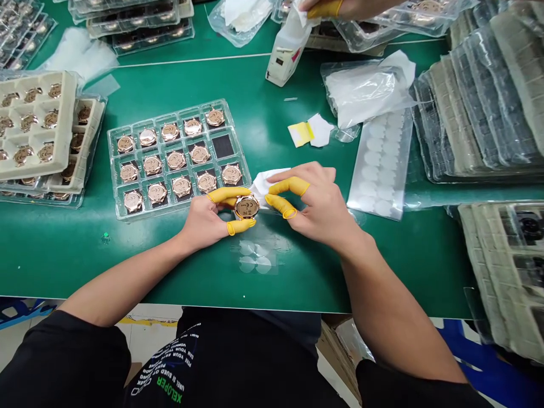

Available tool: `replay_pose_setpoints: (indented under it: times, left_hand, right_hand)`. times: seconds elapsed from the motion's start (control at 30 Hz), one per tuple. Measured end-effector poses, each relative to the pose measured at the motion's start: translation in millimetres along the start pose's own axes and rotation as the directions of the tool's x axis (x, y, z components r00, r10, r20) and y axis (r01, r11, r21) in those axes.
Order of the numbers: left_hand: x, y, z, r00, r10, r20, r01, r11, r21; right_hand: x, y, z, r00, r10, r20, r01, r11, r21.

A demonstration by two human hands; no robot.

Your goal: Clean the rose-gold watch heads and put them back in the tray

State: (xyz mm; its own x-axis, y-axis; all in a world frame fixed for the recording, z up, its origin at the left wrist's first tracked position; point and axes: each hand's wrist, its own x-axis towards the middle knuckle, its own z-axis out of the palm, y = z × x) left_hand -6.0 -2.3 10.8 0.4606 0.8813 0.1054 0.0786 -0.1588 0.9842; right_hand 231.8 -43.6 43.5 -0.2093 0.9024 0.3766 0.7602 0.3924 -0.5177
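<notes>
We observe a green tabletop point(304, 292), with a stack of trays point(480, 113) standing at its right edge. Left of the tabletop's middle, set back from the near edge, we record a clear tray point(117, 198) bearing rows of rose-gold watch cases point(175, 160). A sheet of white discs point(378, 167) lies between the stack and the hands. We find the right hand point(314, 201) with bent, yellow-covered fingers, near the left hand point(208, 215) but apart from it. At the right fingertips is a white cloth point(260, 182); we cannot tell whether they grip it. The left thumb and fingers are clamped on one watch case point(246, 207), back face up, beside the clear tray's near right corner.
</notes>
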Motion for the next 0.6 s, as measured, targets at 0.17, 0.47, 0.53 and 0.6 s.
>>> replay_pose_setpoints:
  times: [0.17,0.47,0.53,0.6]
  left_hand:
    - [4.7,0.6,0.7,0.984,-0.178,0.002,0.177,0.978,-0.112]
    - [2.6,-4.2,1.1,0.99,-0.131,0.057,0.135,0.989,-0.064]
    - [2.6,-2.9,1.4,0.992,-0.114,0.06,0.116,0.992,-0.047]
    - [2.9,-1.4,1.9,0.994,-0.101,0.051,0.103,0.994,-0.03]
  right_hand:
    - [0.3,-11.7,-6.7,0.985,0.04,-0.166,0.032,0.911,0.41]
    - [-3.1,-30.7,32.9,0.835,0.511,0.202,-0.495,0.54,0.681]
    - [-4.1,-31.1,37.8,0.821,0.526,0.223,-0.516,0.516,0.684]
    - [-5.1,-31.4,40.8,0.817,0.537,0.211,-0.519,0.524,0.675]
